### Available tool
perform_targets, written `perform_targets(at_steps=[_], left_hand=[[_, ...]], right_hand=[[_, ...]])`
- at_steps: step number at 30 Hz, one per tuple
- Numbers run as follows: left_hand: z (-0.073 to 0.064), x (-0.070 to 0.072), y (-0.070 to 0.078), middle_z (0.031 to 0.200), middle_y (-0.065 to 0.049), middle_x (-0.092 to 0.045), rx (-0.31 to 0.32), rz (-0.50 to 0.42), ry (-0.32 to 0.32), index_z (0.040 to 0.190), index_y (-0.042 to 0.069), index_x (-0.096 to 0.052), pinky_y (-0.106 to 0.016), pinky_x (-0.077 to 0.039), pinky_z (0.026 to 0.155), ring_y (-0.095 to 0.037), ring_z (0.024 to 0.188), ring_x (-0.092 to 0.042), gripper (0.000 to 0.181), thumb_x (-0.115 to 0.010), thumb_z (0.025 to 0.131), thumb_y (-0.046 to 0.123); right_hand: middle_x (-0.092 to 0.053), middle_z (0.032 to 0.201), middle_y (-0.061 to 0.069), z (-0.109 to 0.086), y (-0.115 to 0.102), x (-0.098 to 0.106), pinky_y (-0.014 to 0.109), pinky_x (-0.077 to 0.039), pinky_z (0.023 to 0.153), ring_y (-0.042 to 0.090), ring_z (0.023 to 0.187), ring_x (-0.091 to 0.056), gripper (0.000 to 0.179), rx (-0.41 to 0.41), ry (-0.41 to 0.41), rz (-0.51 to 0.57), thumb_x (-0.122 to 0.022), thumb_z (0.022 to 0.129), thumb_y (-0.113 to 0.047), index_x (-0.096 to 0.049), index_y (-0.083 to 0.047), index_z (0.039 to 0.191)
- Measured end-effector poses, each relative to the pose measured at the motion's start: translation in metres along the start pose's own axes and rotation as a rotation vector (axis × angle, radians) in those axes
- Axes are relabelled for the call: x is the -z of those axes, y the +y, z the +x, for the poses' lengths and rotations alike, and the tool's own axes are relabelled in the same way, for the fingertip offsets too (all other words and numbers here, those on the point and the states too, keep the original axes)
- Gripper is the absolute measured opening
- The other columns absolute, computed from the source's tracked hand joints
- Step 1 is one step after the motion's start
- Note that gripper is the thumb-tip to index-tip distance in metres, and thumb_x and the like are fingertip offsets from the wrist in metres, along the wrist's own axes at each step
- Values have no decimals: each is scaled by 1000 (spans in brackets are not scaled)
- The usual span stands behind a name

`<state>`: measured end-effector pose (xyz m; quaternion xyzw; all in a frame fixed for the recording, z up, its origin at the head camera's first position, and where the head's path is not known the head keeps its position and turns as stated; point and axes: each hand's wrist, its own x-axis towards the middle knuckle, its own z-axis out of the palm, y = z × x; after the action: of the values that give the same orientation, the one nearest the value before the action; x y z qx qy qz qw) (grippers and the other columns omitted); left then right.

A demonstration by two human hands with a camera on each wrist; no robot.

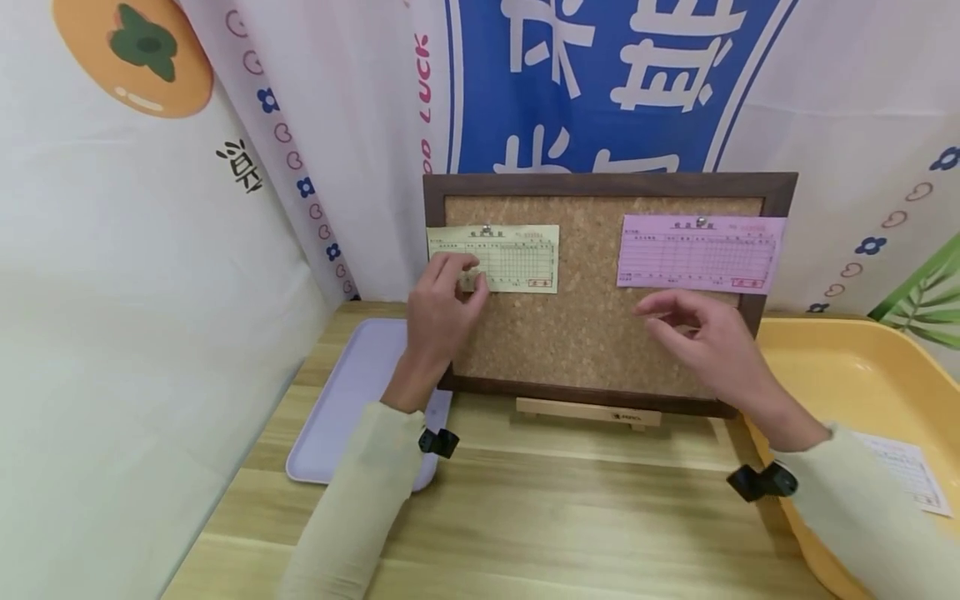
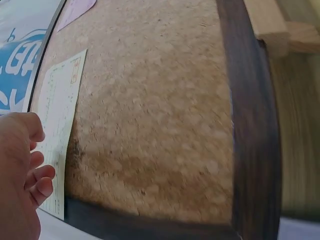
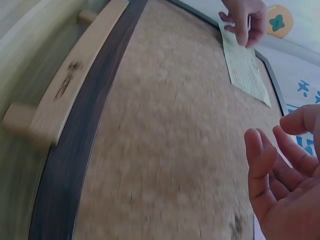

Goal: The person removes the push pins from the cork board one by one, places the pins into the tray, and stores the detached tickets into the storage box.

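A cork board (image 1: 577, 342) in a dark wooden frame leans upright on the table. On its upper left hangs a pale yellow-green receipt slip (image 1: 525, 260), with a small metal pin or clip (image 1: 487, 229) at its top edge. A pink receipt slip (image 1: 697, 254) hangs at the upper right under a similar fastener (image 1: 702, 222). My left hand (image 1: 441, 307) is in front of the yellow-green slip's lower left part, fingers loosely bent, thumb apart from the index finger. Just below the pink slip, my right hand (image 1: 697, 333) has loosely bent fingers and nothing visible in it.
A lavender tray (image 1: 341, 417) lies left of the board, partly behind my left arm. To the right stands a yellow tray (image 1: 817, 342) with a white printed slip (image 1: 911, 471) in it. A wooden stand (image 1: 585, 412) supports the board's lower edge. Printed curtains hang behind.
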<state>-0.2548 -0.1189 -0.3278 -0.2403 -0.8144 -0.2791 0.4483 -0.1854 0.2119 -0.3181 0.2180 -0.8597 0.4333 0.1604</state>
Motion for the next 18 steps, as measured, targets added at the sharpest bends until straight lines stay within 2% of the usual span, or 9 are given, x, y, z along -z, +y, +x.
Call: perform_targets(at_steps=[5,12,18], left_hand=[[11,-8,3,103,-12,-67,-10,3,58,104,1,-72,-36,-53,62,-23,73,-61,14,-70,92,7],[23,-14,7,103,-12,-67,-1,7,92,105,1,-73,-39,-55,77,-27,93,-66,17,-72,90,7],[26,-16,5,104,-12,-67,32,11,100,108,2,-73,-39,-54,75,-27,93,-65,19,-71,91,8]], right_hand=[[-71,118,13,19,-7,-18,19,-52,79,17,96,-67,21,-40,-16,155,-64,101,-10,-70,-2,121],[-69,124,12,38,-14,-30,27,-54,62,20,98,-69,29,-126,-21,287,-61,105,-19,-67,-4,129],[-70,125,10,51,-17,-39,27,-54,61,22,97,-70,28,-146,-13,353,-63,103,-17,-68,-4,128]])
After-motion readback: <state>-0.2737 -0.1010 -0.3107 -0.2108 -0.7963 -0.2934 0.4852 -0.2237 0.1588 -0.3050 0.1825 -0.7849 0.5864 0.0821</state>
